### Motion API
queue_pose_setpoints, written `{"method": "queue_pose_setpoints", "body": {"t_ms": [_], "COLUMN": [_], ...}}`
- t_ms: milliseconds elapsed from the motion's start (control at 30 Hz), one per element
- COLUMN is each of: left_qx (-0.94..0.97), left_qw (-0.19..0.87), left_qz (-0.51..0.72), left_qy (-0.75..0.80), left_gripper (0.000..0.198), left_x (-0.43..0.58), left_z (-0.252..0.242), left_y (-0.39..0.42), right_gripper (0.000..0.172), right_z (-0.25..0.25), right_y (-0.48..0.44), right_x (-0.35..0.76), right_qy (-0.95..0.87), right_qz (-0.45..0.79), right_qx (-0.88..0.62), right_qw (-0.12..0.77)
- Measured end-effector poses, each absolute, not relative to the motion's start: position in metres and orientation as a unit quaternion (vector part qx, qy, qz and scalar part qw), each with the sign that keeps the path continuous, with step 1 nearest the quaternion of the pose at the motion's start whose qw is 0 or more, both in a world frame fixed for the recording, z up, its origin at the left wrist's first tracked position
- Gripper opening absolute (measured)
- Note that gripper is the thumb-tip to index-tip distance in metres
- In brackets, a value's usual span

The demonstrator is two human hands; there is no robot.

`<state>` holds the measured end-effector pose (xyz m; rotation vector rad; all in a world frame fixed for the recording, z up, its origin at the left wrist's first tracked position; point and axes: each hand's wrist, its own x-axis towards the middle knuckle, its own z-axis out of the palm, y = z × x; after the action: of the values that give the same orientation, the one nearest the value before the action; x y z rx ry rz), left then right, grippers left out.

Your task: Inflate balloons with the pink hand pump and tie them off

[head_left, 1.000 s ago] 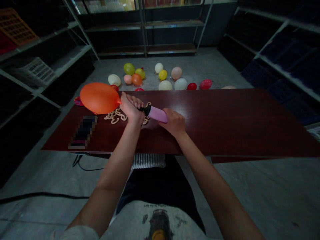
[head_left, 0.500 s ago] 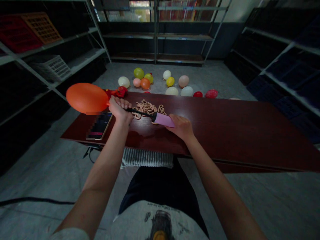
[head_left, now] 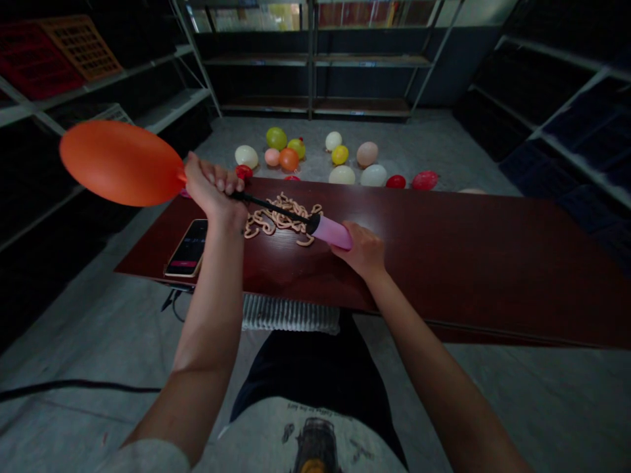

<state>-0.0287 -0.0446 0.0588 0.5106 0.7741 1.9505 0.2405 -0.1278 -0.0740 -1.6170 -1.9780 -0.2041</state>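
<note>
A pink balloon pump [head_left: 333,232] with a long black rod [head_left: 276,207] slants between my two hands above the table. My right hand [head_left: 363,251] is wrapped round the pink barrel. At the rod's far end, my left hand [head_left: 211,184] is closed on the pump, its grip hiding that end. An inflated orange balloon [head_left: 121,163] sticks out to the left, its neck at my left hand. Below the rod lies a pile of beige, curled, string-like pieces [head_left: 283,217] on the dark red table [head_left: 444,263].
A phone [head_left: 187,248] lies at the table's left end. Several inflated balloons [head_left: 367,154] rest on the floor beyond the table. Metal shelves [head_left: 266,60] stand at the back, with crates [head_left: 79,47] on the left shelving. A dark cable [head_left: 79,384] crosses the floor at left.
My left hand has moved left and up with the orange balloon, and more black rod shows between my hands. The pink barrel and my right hand have shifted only slightly right.
</note>
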Motion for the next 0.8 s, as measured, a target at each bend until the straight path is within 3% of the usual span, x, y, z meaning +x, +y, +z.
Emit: {"method": "queue_pose_setpoints", "body": {"t_ms": [167, 467, 800], "left_qx": [0.235, 0.204, 0.136], "left_qw": [0.446, 0.511, 0.526], "left_qz": [0.811, 0.788, 0.790], "left_qy": [0.297, 0.277, 0.285], "left_gripper": [0.054, 0.059, 0.059], "left_x": [0.015, 0.105, 0.085], "left_z": [0.064, 0.036, 0.016], "left_y": [-0.041, -0.063, -0.066], "right_gripper": [0.046, 0.047, 0.047], "right_z": [-0.076, -0.075, -0.079], "right_y": [-0.125, -0.124, -0.123], "right_x": [0.245, 0.246, 0.242], "right_qy": [-0.710, -0.690, -0.738], "right_qz": [-0.068, -0.060, -0.088], "right_qx": [-0.627, -0.643, -0.607], "right_qw": [0.313, 0.327, 0.282]}}
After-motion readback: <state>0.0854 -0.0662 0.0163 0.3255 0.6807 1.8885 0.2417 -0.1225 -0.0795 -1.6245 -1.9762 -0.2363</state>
